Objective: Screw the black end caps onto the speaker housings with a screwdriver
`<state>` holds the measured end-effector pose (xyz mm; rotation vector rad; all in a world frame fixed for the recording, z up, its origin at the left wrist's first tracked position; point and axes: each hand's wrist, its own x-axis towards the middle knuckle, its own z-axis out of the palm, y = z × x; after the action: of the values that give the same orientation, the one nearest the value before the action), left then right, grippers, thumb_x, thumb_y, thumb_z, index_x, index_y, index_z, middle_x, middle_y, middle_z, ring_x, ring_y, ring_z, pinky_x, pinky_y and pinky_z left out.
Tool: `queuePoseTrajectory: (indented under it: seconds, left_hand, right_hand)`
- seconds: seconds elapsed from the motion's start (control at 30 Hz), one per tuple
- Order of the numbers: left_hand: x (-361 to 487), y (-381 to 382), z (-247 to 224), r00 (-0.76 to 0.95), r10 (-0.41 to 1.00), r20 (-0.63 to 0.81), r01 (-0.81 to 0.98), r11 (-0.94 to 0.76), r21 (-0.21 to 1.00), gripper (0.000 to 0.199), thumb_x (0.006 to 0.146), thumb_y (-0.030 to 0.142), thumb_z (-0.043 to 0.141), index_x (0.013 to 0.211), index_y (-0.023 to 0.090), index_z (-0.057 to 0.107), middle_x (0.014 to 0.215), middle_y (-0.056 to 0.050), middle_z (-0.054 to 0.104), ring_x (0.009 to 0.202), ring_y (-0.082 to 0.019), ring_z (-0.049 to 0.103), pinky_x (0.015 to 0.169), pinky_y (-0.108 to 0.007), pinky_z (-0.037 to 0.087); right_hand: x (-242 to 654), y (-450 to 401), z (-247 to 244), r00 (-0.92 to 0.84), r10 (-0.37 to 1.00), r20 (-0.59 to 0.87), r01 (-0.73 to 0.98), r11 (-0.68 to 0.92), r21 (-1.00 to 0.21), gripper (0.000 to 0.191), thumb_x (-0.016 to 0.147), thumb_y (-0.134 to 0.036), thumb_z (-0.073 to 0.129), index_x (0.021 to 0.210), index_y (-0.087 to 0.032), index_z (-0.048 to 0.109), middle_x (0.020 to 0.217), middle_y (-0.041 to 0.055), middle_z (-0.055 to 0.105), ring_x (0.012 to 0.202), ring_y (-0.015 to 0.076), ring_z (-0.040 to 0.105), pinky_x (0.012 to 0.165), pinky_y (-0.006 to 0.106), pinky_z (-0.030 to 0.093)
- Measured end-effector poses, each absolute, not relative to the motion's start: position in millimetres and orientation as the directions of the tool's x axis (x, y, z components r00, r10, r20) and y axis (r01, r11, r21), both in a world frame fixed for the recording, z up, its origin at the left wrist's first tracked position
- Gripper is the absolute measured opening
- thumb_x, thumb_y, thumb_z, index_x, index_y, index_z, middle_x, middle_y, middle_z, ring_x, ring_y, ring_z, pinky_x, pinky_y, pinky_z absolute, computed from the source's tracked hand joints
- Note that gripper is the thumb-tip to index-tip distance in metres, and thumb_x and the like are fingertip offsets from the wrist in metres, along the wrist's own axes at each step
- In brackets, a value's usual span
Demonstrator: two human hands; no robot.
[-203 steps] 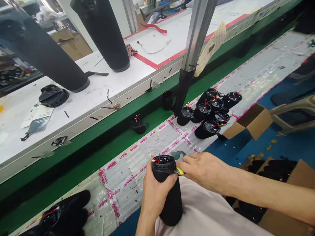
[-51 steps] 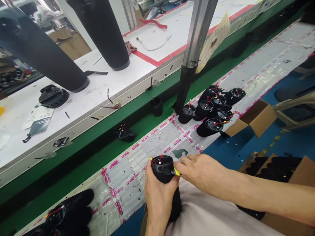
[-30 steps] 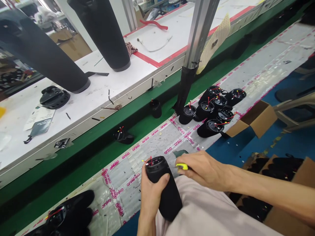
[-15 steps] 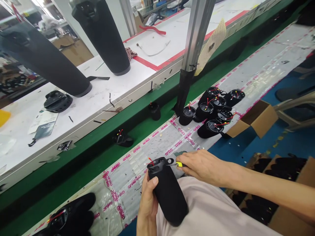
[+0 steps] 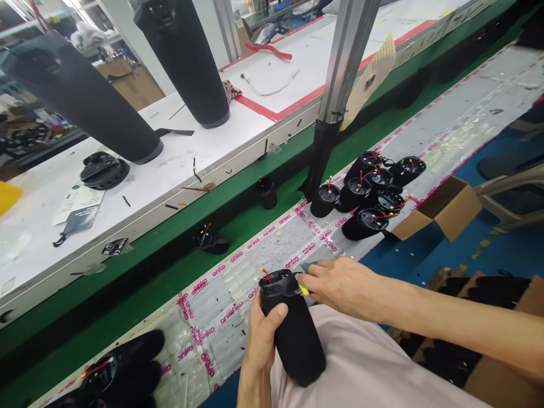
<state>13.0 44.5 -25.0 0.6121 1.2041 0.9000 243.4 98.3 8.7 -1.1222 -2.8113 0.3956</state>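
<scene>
My left hand (image 5: 262, 334) is wrapped round a black fabric-covered cylindrical speaker (image 5: 298, 340), which leans over my lap with its open end up. Short red and yellow wires (image 5: 266, 274) stick out of that end. Close against the speaker's upper right rim is my right hand (image 5: 329, 280), closed on a hand tool (image 5: 303, 289) with yellow and dark green parts. The fingers cover most of the tool, so its exact kind is hidden. A black loop or strap end lies by the rim where the tool meets it.
Several wired speakers (image 5: 369, 222) stand on the taped bench, with more dark ones (image 5: 123, 368) at lower left. Past the green channel, two tall speakers (image 5: 187, 68) stand on a white table. A metal post (image 5: 340, 73) rises nearby; an open carton (image 5: 450, 204) sits at right.
My right hand and the tool have moved left, up to the speaker's rim. The speaker has shifted slightly right and turned a little more upright in my left hand.
</scene>
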Motion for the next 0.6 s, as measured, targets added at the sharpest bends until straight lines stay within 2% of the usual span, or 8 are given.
queuePoseTrajectory:
  seconds: [0.17, 0.37, 0.6]
  left_hand:
    - [16, 49, -19, 0.094, 0.852, -0.514, -0.205, 0.522, 0.828, 0.066, 0.076, 0.049, 0.085, 0.132, 0.018, 0.067, 0.127, -0.012, 0.077, 0.123, -0.035, 0.068, 0.107, -0.046, 0.051]
    - [20, 52, -9, 0.045, 0.86, -0.507, -0.096, 0.509, 0.855, 0.065, 0.071, 0.05, 0.087, 0.125, 0.018, 0.07, 0.121, -0.012, 0.078, 0.117, -0.035, 0.068, 0.104, -0.046, 0.051]
    - [23, 41, -12, -0.106, 0.867, -0.487, 0.084, 0.496, 0.864, 0.073, 0.071, 0.048, 0.087, 0.134, 0.018, 0.064, 0.125, -0.013, 0.076, 0.119, -0.036, 0.068, 0.111, -0.052, 0.046]
  right_hand:
    - [248, 102, 6, -0.772, 0.635, -0.018, 0.626, 0.756, -0.19, 0.016, 0.093, -0.013, 0.065, 0.104, -0.02, 0.057, 0.084, 0.0003, 0.066, 0.069, 0.0188, 0.063, 0.054, 0.033, 0.023]
    - [249, 105, 13, -0.794, 0.603, -0.074, 0.607, 0.781, -0.145, 0.021, 0.089, -0.008, 0.062, 0.104, -0.02, 0.055, 0.082, 0.0007, 0.065, 0.063, 0.018, 0.06, 0.052, 0.034, 0.018]
    - [246, 101, 21, -0.784, 0.588, -0.198, 0.617, 0.774, -0.146, 0.024, 0.083, -0.005, 0.061, 0.101, -0.02, 0.059, 0.076, 0.0016, 0.065, 0.052, 0.0166, 0.055, 0.048, 0.036, 0.013]
